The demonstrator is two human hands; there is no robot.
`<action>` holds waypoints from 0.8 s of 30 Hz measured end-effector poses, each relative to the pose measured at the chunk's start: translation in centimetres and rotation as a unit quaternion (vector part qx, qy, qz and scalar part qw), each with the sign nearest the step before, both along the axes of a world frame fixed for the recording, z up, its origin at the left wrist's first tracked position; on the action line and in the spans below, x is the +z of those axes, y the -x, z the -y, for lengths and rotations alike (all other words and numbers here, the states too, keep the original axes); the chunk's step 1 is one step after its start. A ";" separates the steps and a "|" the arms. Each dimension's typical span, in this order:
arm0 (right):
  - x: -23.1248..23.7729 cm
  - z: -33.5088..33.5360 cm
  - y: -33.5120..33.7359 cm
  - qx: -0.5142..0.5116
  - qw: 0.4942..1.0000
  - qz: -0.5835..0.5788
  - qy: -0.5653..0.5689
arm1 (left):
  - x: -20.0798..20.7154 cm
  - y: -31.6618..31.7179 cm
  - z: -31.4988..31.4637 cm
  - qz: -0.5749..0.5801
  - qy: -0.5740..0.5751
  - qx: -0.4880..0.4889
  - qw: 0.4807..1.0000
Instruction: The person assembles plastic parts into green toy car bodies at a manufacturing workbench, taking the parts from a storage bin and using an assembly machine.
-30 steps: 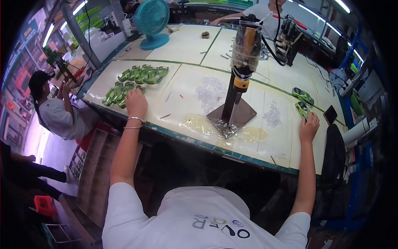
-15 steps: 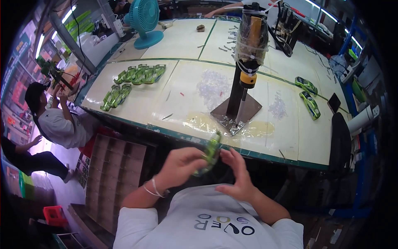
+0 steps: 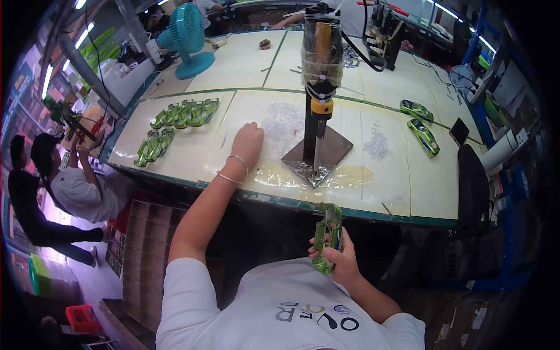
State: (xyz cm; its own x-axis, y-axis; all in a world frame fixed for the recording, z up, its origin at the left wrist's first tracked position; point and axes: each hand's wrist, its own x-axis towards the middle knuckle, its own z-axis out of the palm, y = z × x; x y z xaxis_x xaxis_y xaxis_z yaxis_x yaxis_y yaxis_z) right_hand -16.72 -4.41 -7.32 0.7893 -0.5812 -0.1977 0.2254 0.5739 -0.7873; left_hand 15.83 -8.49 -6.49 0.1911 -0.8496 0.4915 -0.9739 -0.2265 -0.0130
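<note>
In my right hand (image 3: 341, 256) is a green toy car body shell (image 3: 328, 236), held over my lap just off the table's front edge, its hollow side partly in sight. My left hand (image 3: 249, 144) reaches out over the table, at the left edge of a heap of small clear plastic pieces (image 3: 284, 119). Its fingers look curled together; their tips and anything between them are hidden. To the right of that heap stands an upright screwdriver press (image 3: 318, 105) on a square metal base (image 3: 329, 153).
Several green car shells (image 3: 185, 114) lie in rows at the left, and two green car bodies (image 3: 423, 137) at the right. A second clear heap (image 3: 376, 143), a phone (image 3: 459, 132) and a teal fan (image 3: 188, 41) sit on the table. Other people (image 3: 76, 186) are at the left.
My left hand has let go of the car shell and moved forward to the clear pieces. The shell is now in my right hand, lower and further right.
</note>
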 end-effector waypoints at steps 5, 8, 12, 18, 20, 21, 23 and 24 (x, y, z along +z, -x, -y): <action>-0.1 -0.2 0.8 -0.003 1.000 0.009 0.016 | -0.5 -0.4 0.9 -0.022 0.010 0.013 1.000; -0.1 -0.2 1.1 -0.053 0.998 0.016 0.006 | -0.1 -0.4 0.7 -0.079 0.030 0.048 0.995; -0.7 -0.3 1.0 -0.040 0.998 -0.026 0.035 | 1.3 0.3 -1.1 -0.261 0.078 0.021 0.962; -0.8 -0.8 0.7 -0.021 0.999 -0.030 0.037 | 0.8 0.5 -2.3 -0.464 0.105 -0.012 0.879; -0.8 -0.9 0.8 -0.017 1.000 -0.023 0.011 | 0.9 0.9 -3.0 -0.480 0.092 -0.032 0.872; -0.8 -0.9 0.9 -0.015 1.000 -0.026 0.010 | 1.1 1.3 -3.4 -0.496 0.075 -0.054 0.863; -1.0 -0.7 1.2 0.016 0.998 0.000 -0.063 | 1.6 2.6 -4.5 -0.425 0.085 -0.055 0.900; -1.2 -0.6 1.3 0.016 0.998 -0.004 -0.065 | 1.8 3.2 -5.0 -0.464 0.103 -0.047 0.879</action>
State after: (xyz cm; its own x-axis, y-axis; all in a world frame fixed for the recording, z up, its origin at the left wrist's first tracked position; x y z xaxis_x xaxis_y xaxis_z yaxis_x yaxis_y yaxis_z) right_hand -17.98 -3.82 -8.48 0.8057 -0.5245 -0.2751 0.1995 0.6777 -0.7078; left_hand 12.59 -3.45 -4.67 0.5241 -0.7943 0.3074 -0.5584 -0.0480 0.8282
